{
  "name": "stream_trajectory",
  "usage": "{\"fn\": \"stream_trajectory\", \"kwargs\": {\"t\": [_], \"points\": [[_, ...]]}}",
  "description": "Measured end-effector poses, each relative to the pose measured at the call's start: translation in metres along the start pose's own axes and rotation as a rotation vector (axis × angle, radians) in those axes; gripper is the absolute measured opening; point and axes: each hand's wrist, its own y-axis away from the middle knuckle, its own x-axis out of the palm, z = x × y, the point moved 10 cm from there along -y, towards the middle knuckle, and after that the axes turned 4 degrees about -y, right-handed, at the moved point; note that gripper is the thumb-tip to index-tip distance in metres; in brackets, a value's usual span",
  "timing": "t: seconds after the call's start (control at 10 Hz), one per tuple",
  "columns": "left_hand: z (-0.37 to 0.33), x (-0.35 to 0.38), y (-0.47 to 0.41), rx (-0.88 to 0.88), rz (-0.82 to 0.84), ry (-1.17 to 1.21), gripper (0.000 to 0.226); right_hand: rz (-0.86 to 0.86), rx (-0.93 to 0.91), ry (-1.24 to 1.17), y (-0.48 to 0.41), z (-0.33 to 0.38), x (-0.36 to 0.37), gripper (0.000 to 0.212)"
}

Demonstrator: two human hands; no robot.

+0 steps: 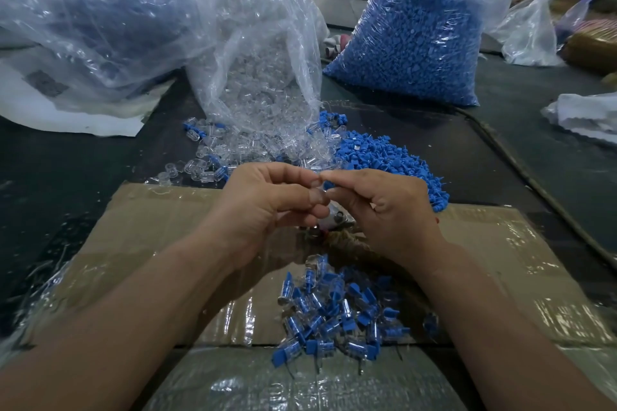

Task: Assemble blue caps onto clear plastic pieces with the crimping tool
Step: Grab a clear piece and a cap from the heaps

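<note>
Head view: the left hand [267, 200] pinches a small clear plastic piece [321, 193] and the right hand [384, 207] apparently a small blue plastic cap [329, 184], above a half-hidden metal crimping tool [334, 221]. A modest heap of finished blue-and-clear assemblies [334, 310] lies nearest; far larger loose blue caps [384, 157] and clear pieces [250, 143] wait on the tabletop [66, 157], so most work seems left.

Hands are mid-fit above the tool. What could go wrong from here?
1. The left hand and right hand pinch the clear piece and blue cap by fingertips only; either could slip into the finished pile below.
2. The crimping tool is mostly hidden under the hands, so a fingertip could get caught.
</note>
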Motion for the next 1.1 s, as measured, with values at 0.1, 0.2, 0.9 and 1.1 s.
{"fn": "stream_trajectory", "kwargs": {"t": [0.1, 0.2, 0.9, 1.1], "points": [[-0.0004, 0.0006, 0.0008, 0.001, 0.019, -0.001, 0.012, -0.005, 0.062, -0.103, 0.0011, -0.0068, -0.0013, 0.025], [0.0006, 0.0007, 0.0006, 0.002, 0.024, -0.011, 0.017, -0.011, 0.058, -0.127, 0.0017, -0.0061, -0.0022, 0.023], [0.004, 0.0027, -0.0031, 0.004, 0.068, -0.009, 0.014, 0.026, 0.098, -0.054, 0.0012, -0.0057, -0.0035, 0.021], [0.0053, 0.0027, -0.0032, -0.003, 0.062, -0.061, 0.007, 0.058, 0.054, -0.089, 0.0003, -0.0011, 0.0007, 0.021]]}}
